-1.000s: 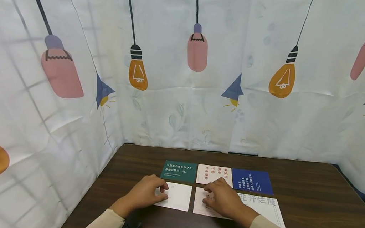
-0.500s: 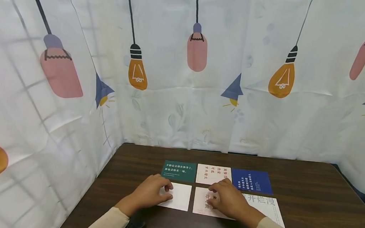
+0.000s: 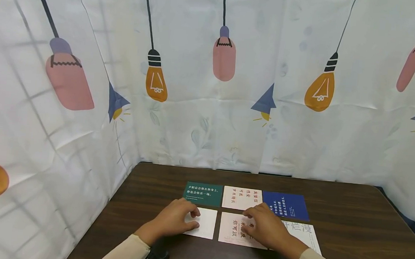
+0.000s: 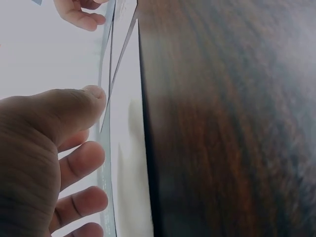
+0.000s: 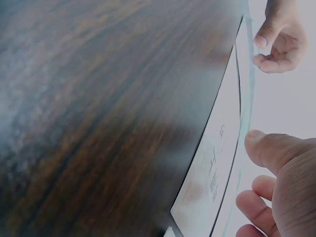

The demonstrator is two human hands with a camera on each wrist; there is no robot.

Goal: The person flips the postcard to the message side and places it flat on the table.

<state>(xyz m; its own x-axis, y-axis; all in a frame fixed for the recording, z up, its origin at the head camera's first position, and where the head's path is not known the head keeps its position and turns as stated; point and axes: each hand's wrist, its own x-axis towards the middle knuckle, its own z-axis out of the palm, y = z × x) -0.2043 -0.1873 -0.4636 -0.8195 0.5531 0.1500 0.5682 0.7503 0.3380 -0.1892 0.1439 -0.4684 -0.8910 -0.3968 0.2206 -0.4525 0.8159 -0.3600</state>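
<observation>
Pale-pink rectangular near-row card (image 3: 234, 230) lies lettering-up, likely for reading. I see right hand (image 3: 268, 230) over it, left hand (image 3: 173, 218) over white rectangular card (image 3: 207, 224) at its left; hands apart, fingers loosely bent, gripping nothing.

Beyond the fingers (image 3: 187, 206), the table (image 3: 353, 226) bears a green card (image 3: 203, 194), cream card (image 3: 242, 198), blue card (image 3: 291, 206); by the fingers, a white card (image 3: 207, 224), pinkish card (image 3: 230, 229), lettered card (image 3: 304, 235).

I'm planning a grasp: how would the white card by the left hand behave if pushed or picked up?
The white card looks thin, so probably light and somewhat bendable. Lying flat on the table, it would likely slide rather than tip, and its edge may be hard to catch.
</observation>
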